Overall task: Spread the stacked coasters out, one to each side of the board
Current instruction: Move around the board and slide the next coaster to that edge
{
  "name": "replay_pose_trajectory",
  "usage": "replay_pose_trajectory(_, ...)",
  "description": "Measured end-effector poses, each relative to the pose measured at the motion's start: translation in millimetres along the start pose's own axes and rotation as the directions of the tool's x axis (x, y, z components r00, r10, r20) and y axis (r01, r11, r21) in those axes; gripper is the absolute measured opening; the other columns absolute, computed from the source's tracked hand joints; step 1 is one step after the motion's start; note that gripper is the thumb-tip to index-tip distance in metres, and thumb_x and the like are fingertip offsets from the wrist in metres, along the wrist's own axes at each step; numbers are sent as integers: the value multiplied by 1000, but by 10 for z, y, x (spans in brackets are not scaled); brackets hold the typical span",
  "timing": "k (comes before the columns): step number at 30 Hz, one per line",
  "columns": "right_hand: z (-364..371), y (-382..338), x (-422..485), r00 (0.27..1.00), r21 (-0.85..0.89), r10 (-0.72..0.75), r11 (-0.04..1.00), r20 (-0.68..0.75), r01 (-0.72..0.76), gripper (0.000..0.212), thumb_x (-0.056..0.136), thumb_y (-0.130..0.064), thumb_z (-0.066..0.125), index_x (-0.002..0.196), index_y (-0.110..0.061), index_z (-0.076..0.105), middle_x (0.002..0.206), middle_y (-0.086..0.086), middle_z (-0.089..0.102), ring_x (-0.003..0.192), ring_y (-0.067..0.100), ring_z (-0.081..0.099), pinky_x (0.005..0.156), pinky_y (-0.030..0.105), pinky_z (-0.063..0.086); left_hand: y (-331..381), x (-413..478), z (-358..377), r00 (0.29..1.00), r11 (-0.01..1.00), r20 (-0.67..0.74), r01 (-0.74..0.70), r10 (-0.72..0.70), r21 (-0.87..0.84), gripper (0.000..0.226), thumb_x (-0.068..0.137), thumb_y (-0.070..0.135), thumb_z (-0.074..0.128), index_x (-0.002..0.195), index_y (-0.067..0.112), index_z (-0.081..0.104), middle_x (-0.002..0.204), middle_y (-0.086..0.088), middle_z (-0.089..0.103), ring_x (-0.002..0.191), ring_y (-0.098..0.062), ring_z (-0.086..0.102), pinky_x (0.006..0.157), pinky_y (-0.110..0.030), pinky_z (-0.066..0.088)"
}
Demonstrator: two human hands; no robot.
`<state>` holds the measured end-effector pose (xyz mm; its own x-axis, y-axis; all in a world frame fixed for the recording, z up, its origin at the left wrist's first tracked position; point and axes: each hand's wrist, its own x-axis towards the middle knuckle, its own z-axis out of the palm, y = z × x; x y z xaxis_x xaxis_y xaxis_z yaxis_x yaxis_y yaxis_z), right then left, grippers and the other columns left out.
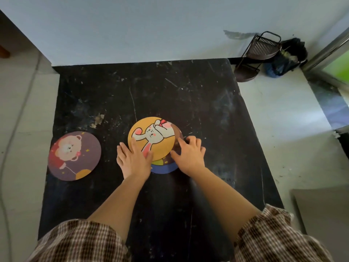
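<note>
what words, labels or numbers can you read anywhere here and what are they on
None: no readable text, brand, number or sign shows anywhere in this view.
Bear coaster: cartoon picture only, no lettering.
Rabbit coaster: cartoon picture only, no lettering.
Coasters under it, including the blue-rimmed one: mostly covered, no text visible.
Black board: only scratches and scuffs.
Rack and bag by the wall: no label visible.

Coasters, round: 4 visible. 1 purple bear coaster (74, 156) lying alone; 3 in stack, namely yellow rabbit coaster (151, 138) on top, brownish coaster (178, 136) under it, blue coaster (163, 169) at bottom. Board (151, 91), black: 1. Hands: 2, left hand (134, 159) & right hand (188, 155).
</note>
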<state>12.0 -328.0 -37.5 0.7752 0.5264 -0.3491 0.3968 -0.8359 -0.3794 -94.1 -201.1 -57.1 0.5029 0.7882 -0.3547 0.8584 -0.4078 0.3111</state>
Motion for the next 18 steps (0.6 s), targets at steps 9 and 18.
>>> replay_pose_trajectory(9,34,-332,81,964,403,264,886,-30,-230,12,81,-24,59,83,-12,62,109,10,51,107,29,41,83,36,38,42,-38,-107,992,949,-123,1,-42,-315,63,89,45,55,140,14,34,144,-14,38,130,-32,32,105,-45,30)
replay_pose_trajectory(18,-78,-409,119,879,700,437,568,189,-433,26,80,-1,52,98,-10,68,88,13,68,76,28,63,69,37,56,-39,-23,-261,984,765,-87,63,-154,-641,54,81,6,65,131,19,49,129,-3,54,105,-19,58,78,-30,52)
